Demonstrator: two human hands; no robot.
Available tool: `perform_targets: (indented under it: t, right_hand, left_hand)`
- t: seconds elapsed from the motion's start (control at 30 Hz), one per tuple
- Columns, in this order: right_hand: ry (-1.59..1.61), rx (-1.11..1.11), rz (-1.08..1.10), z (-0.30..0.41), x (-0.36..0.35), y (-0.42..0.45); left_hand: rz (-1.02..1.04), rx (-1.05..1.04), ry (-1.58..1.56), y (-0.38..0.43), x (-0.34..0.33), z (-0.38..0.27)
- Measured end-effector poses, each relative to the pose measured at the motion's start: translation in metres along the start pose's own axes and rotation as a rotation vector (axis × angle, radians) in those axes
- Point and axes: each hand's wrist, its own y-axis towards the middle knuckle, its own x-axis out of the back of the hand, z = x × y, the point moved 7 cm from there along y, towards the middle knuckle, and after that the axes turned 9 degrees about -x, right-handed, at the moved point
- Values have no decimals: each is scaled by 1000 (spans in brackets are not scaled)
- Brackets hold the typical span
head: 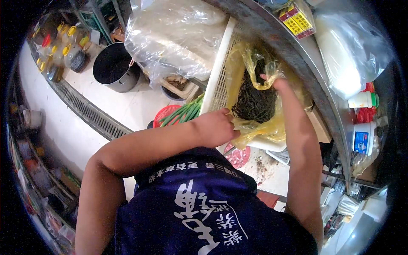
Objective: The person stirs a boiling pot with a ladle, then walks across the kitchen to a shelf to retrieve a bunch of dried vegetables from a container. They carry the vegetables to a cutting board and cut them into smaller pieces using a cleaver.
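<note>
A yellow translucent plastic bag (255, 131) lies open in a white plastic basket (214, 78) with slotted walls. Dark, thin, stringy food strands (255, 102), perhaps seaweed or dried vegetable, fill the bag. My right hand (278, 82) grips the bag's gathered upper part, over the far side of the strands. At the basket's near left corner is my left hand (217, 127), its fingers curled by the bag's near edge. Whether those fingers pinch the plastic is hidden.
Green onions (183, 113) lie in a red basket (165, 112) at the left. Beyond are a large metal pot (116, 68), oil jugs (71, 47) and a floor drain grate (92, 106). A metal shelf edge (318, 73) curves along the right, bearing tubs (363, 138) and bags.
</note>
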Motion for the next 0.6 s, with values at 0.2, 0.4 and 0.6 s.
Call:
perform_targets:
  t: [0.2, 0.4, 0.6]
  right_hand:
    - [711, -90, 218, -43, -9, 32]
    - [638, -231, 193, -108, -14, 43]
    - [296, -149, 218, -29, -4, -14]
  left_hand:
    - [-14, 12, 17, -3, 6, 8]
    - [-13, -69, 4, 20, 5, 19]
    - [9, 28, 16, 13, 0, 21]
